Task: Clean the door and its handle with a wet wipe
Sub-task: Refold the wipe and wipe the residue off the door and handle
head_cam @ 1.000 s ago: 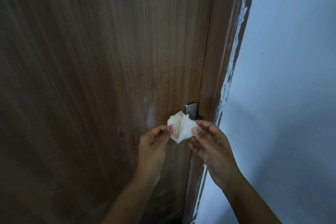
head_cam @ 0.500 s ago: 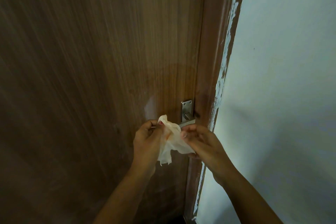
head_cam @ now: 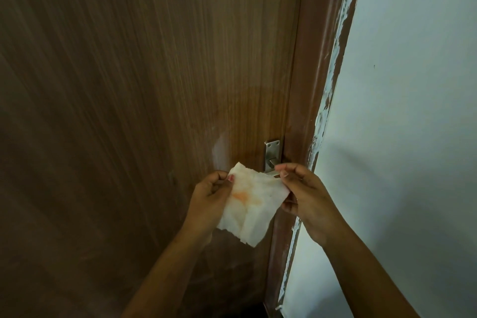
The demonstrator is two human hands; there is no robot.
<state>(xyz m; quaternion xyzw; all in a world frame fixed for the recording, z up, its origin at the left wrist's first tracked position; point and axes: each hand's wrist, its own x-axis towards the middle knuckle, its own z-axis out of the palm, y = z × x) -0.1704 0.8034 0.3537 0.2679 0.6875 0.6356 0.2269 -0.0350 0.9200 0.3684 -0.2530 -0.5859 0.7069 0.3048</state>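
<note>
A brown wood-grain door (head_cam: 154, 85) fills the left and middle of the head view. Its metal handle plate (head_cam: 271, 153) sits near the door's right edge; the lever is mostly hidden behind the wipe and my fingers. A white wet wipe (head_cam: 253, 204) with an orange stain is spread open in front of the handle. My left hand (head_cam: 209, 204) pinches its upper left corner, and my right hand (head_cam: 304, 193) pinches its upper right edge. The lower part of the wipe hangs loose.
A brown door frame (head_cam: 309, 85) with chipped white paint along its edge runs down the right of the door. A pale wall (head_cam: 413, 137) lies beyond it. A whitish smear (head_cam: 219, 152) marks the door left of the handle.
The wipe was bunched between my fingers a second ago; both hands have pulled it apart and it is now unfolded, showing the orange stain. More of the handle plate shows.
</note>
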